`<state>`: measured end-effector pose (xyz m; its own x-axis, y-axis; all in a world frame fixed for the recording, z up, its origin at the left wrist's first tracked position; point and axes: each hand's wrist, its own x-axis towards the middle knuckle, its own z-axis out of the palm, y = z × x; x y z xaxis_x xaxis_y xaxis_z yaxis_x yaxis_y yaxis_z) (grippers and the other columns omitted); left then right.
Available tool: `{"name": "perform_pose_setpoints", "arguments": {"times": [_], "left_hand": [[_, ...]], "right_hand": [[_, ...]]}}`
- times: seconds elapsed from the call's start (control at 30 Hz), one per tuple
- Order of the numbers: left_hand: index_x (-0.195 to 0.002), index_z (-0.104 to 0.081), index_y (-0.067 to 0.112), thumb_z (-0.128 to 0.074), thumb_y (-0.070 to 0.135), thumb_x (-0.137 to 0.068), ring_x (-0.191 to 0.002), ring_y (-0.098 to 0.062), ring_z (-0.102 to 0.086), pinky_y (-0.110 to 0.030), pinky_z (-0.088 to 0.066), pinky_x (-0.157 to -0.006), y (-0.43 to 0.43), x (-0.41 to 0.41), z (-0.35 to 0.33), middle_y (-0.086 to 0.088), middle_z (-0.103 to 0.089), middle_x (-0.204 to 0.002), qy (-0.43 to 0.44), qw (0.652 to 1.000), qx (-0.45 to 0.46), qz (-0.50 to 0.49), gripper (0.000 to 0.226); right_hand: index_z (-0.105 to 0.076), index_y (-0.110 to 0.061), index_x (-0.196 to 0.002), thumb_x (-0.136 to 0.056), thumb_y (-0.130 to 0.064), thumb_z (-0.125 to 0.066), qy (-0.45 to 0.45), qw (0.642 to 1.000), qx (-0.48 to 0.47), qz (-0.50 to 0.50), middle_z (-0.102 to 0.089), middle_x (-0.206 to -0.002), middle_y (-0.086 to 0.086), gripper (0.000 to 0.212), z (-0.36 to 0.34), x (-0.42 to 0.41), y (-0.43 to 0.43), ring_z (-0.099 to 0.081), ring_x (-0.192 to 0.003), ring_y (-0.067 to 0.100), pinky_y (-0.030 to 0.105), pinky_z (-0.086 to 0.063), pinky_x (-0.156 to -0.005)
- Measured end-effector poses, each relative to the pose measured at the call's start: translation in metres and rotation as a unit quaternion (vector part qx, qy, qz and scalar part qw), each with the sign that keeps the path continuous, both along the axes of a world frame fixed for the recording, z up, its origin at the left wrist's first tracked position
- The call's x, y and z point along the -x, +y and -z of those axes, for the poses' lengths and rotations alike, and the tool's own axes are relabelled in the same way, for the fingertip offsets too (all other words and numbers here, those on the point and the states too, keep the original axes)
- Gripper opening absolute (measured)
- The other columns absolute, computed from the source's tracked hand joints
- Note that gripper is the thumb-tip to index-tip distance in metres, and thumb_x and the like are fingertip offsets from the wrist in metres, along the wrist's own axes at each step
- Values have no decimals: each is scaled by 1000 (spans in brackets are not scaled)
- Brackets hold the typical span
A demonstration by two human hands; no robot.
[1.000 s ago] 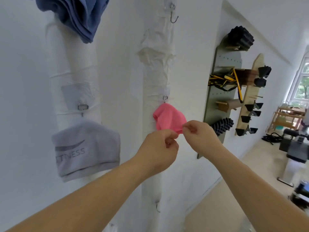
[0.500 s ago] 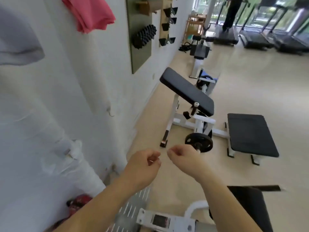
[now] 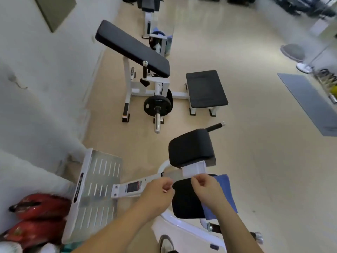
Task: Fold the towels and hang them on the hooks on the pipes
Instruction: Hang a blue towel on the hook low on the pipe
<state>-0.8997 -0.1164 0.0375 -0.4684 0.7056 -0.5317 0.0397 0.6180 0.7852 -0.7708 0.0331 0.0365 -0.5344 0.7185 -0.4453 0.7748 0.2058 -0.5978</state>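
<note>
Lower centre | left hand [image 3: 158, 193], right hand [image 3: 205, 191] curled, empty, just apart | blue cloth towel [image 3: 225, 187] on black padded seat [image 3: 186, 202] under right hand

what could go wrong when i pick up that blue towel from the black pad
1. The blue towel lies along the right edge of the black pad; tugging one corner with the right hand may drop it on the floor.
2. It could snag on the white machine frame just beyond it.
3. Your shoe is close to the machine base, so stepping in might trip you.
</note>
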Motion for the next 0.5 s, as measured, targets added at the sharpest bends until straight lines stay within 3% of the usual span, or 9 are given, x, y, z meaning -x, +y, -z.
{"name": "perform_pose_setpoints", "arguments": {"times": [0.1, 0.17, 0.23, 0.3, 0.4, 0.5], "left_hand": [[-122, -64, 31, -59, 21, -99, -98, -3, -63, -11, -44, -76, 23, -45, 26, 10, -68, -109, -40, 998, 46, 9, 25], [-111, -60, 33, -60, 20, -99, -96, -5, -61, -13, -44, -75, 41, -75, 43, 8, -66, -106, -53, 996, 77, 7, 18], [-116, -59, 32, -60, 21, -99, -100, -8, -59, -15, -44, -76, 60, -102, 61, 6, -64, -113, -71, 992, 105, -1, 20], [-128, -57, 27, -60, 22, -100, -107, -11, -58, -19, -44, -87, 78, -124, 76, 4, -61, -120, -88, 988, 124, -12, 29], [-145, -45, 19, -60, 26, -101, -122, -19, -56, -29, -47, -98, 98, -140, 95, -2, -57, -134, -111, 982, 144, -54, 47], [-133, -52, 14, -62, 26, -100, -106, -18, -65, -28, -52, -84, 113, -150, 107, -4, -65, -120, -143, 973, 142, -113, 36]], "right_hand": [[-66, -24, -82, -97, -27, -55, -29, 997, -20, 68, -63, -79, -1, 20, 26, -60, 28, -59, -72, 16, 26, -48, -62], [-58, -31, -81, -89, -38, -49, -54, 995, 18, 86, -57, -85, 4, 14, 47, -96, 50, -55, -71, 20, 25, -44, -61], [-63, -28, -117, -93, -41, -50, -77, 991, 76, 78, -61, -119, 8, 30, 67, -121, 66, -63, -99, 24, 29, -51, -82], [-45, -20, -151, -102, -33, -53, -82, 988, 119, 49, -48, -151, 4, 52, 76, -138, 73, -51, -136, 25, 35, -44, -108], [-36, -22, -157, -102, -31, -55, -71, 987, 144, 13, -39, -162, -1, 59, 86, -149, 76, -42, -145, 20, 37, -38, -118], [-33, -30, -158, -101, -36, -56, -59, 979, 192, 44, -35, -162, -10, 61, 90, -158, 76, -42, -144, 19, 46, -42, -117]]}}
